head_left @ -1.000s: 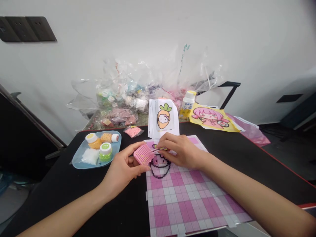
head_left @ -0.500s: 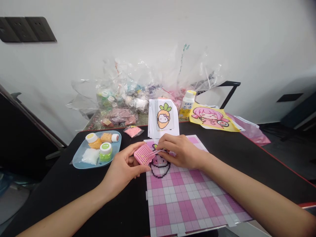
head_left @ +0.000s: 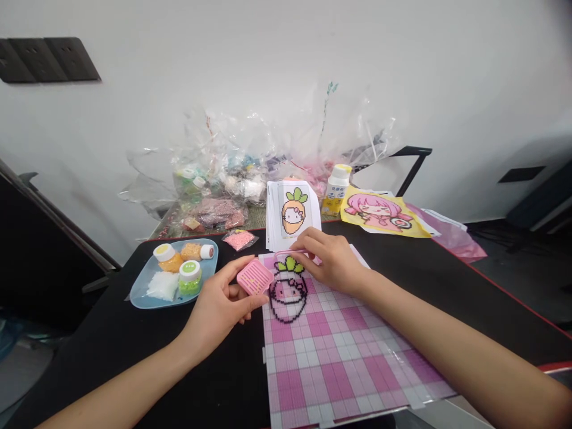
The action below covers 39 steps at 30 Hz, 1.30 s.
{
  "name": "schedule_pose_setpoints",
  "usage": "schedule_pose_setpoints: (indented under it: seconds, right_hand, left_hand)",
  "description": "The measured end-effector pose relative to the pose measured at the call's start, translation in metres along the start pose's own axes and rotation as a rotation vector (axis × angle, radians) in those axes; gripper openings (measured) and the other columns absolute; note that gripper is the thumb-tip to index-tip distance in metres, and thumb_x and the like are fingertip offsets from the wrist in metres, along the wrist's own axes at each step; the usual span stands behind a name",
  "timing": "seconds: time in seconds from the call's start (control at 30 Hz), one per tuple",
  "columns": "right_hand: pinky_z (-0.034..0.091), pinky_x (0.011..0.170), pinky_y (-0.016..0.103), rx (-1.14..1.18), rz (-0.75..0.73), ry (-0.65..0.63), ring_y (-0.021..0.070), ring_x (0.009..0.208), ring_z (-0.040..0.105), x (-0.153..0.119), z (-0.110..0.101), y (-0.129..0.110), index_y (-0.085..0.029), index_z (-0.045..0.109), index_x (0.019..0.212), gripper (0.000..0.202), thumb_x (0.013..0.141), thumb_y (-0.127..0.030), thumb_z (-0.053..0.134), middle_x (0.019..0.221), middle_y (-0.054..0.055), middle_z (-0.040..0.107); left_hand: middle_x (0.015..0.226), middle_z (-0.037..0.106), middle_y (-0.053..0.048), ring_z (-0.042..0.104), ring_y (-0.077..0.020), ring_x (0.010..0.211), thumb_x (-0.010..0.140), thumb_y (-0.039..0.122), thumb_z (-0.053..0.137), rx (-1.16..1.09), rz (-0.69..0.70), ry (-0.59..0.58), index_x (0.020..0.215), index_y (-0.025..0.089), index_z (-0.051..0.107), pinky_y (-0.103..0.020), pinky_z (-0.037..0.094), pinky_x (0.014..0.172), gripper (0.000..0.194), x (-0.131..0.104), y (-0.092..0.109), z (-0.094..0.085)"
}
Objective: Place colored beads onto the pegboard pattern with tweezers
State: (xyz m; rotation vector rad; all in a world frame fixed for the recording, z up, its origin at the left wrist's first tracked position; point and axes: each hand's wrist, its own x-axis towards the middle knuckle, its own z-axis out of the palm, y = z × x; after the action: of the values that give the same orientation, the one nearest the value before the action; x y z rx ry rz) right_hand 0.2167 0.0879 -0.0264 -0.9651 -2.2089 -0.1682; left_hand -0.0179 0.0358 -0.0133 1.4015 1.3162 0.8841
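A small pink ridged bead tray [head_left: 254,276] with a few light beads in its grooves is pinched in my left hand [head_left: 227,296], just left of the pegboard. My right hand [head_left: 328,259] grips thin pink tweezers [head_left: 286,252], whose tip is near the top of the bead design. That bead design [head_left: 288,292] has a black carrot-shaped outline with green leaves and a face. It lies on a pegboard [head_left: 335,357] with a pink and white checked pattern. Behind the board stands a stack of pattern cards [head_left: 294,217] showing a carrot character.
To the left, a blue plate [head_left: 143,302] bears bead jars and a white bag. A packet of pink beads [head_left: 240,239] lies behind it. Clear plastic bags [head_left: 250,149] crowd the back, with a yellow-white bottle [head_left: 337,189] and a yellow character picture [head_left: 379,211] to their right.
My right hand has moved the tweezers away from the bead tray, up toward the top of the design. The green leaves now show. My left hand has shifted slightly left, levelling the tray.
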Motion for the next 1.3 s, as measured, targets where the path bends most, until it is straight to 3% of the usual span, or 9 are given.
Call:
schedule_pose_setpoints:
  seconds: [0.33, 1.3]
  right_hand:
    - [0.033, 0.052, 0.024, -0.057, 0.034, -0.092, 0.0091, 0.058, 0.055, -0.0008, 0.0026, 0.0035, -0.016, 0.069, 0.088, 0.027, 0.096, -0.031, 0.048, 0.086, 0.004, 0.067]
    - [0.028, 0.051, 0.024, -0.078, 0.019, -0.087, 0.0099, 0.059, 0.057, -0.0023, 0.0047, 0.0053, -0.017, 0.066, 0.083, 0.022, 0.093, -0.033, 0.053, 0.083, 0.003, 0.067]
  left_hand:
    - [0.083, 0.072, -0.004, 0.058, -0.0123, 0.054, 0.065, 0.031, 0.082, -0.027, 0.008, 0.019, 0.133, 0.016, 0.050, -0.022, 0.045, 0.045, 0.076, -0.0006, -0.0004, 0.0008]
    - [0.083, 0.072, -0.005, 0.062, -0.0162, 0.063, 0.066, 0.033, 0.081, -0.043, 0.027, 0.022, 0.134, 0.015, 0.048, -0.022, 0.045, 0.044, 0.078, 0.0004, -0.0018, 0.0011]
